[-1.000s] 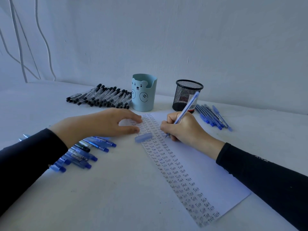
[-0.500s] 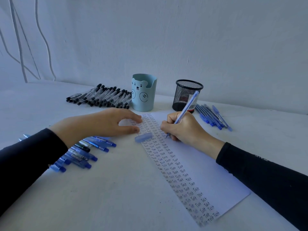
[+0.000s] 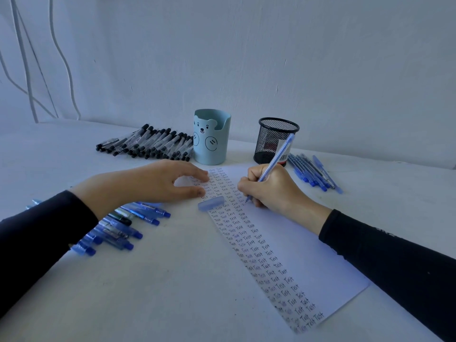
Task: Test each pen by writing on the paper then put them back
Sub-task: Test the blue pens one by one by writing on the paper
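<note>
Right hand writing with a blue pen on the paper, centre of the frame.

The right grip is closed round the pen's lower barrel. The pen leans toward the upper right, and its tip seems to touch the sheet beside the columns of "Test", though the fingers partly hide it. The left hand holds nothing; its grip is loose, with the fingertips resting on the paper's upper left corner. A pen cap lies on the paper's left edge, just below that hand. On the tabletop, a bear cup and a mesh cup stand behind the sheet. Black pens lie in a row at the upper left. Blue pens lie under the left wrist, and more blue pens lie right of the mesh cup.
</note>
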Motion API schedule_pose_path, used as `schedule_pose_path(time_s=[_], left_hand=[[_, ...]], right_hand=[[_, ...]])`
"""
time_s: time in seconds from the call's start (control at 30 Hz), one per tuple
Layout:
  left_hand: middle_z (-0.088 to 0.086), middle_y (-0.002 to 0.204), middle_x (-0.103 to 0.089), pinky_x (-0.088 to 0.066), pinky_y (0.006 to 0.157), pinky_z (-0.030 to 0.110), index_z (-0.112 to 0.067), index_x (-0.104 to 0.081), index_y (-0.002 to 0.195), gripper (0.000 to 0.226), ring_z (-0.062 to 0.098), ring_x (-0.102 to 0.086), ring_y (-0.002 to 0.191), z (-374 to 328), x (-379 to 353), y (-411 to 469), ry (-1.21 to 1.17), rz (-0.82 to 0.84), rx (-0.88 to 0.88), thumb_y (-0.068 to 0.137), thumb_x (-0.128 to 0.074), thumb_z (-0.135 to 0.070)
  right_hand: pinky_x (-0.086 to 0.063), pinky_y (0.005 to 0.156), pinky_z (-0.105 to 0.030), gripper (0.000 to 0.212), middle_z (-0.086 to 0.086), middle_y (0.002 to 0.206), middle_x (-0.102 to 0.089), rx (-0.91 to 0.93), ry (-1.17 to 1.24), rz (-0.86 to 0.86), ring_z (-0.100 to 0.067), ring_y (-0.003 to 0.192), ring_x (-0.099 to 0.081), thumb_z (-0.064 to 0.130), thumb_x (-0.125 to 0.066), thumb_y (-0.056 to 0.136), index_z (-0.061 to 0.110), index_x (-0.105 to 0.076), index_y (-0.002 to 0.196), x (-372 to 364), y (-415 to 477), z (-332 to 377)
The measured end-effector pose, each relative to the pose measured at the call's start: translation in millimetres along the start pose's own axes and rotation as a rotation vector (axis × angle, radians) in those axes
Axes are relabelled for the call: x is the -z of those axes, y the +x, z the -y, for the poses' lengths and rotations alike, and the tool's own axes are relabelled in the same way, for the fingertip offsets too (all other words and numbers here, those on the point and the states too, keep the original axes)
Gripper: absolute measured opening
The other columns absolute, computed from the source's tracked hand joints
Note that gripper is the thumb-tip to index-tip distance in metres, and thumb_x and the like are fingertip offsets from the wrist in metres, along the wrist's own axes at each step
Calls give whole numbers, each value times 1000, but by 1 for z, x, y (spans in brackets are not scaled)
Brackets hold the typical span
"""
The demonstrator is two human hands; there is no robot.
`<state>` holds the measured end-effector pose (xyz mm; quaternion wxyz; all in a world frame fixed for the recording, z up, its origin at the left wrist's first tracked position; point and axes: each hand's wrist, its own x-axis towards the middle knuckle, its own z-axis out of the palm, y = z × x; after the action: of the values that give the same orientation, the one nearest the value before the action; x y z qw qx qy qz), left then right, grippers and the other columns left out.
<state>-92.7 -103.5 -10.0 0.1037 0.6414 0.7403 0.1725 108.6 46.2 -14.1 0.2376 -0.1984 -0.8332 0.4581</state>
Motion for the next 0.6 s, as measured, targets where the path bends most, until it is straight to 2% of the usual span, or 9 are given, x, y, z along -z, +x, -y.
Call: schedule_pose_path(time_s=[0.07,0.23,0.37,0.47,0.53,0.6], left_hand=[[-33,132,-49,-28,100,10,-44,-56,128,70,-13,-43,122,2,0,0,-2,2,-7,70,-44,-81],[-39,127,-47,-26,96,5,-46,-55,128,77,-26,-38,113,2,0,1,-13,4,-15,65,-40,-87],[-35,132,-47,-26,94,4,-43,-55,129,63,-15,-41,121,0,0,1,1,2,7,74,-47,-73],[-33,133,-47,-25,93,3,-42,-55,129,59,-12,-42,122,-2,0,0,1,4,13,76,-49,-67],[-34,132,-47,-25,93,5,-43,-55,129,61,-12,-41,122,-3,0,0,-1,10,21,74,-48,-69],[-35,132,-46,-26,96,8,-44,-54,129,65,-12,-42,122,-3,1,0,0,12,22,71,-46,-74]], right_hand=[[-40,42,-18,38,6,43,-54,9,-11,-8,-8,38,-46,4,-67,85,7,-47,53,0,0,-1],[-39,41,-18,37,-3,50,-57,19,-8,-13,-7,38,-47,4,-67,84,7,-48,52,0,2,-2],[-40,42,-17,38,2,47,-55,31,-32,-12,-7,38,-47,3,-68,83,5,-47,52,-1,2,-3],[-40,43,-18,39,2,48,-56,43,-28,-24,-8,40,-48,4,-67,84,7,-46,51,0,2,-4],[-41,46,-18,39,7,44,-54,57,19,-43,-12,46,-49,11,-67,89,7,-49,54,1,3,-5],[-41,48,-16,36,9,42,-51,58,78,-56,-11,44,-46,23,-68,92,-1,-56,68,6,5,-5]])
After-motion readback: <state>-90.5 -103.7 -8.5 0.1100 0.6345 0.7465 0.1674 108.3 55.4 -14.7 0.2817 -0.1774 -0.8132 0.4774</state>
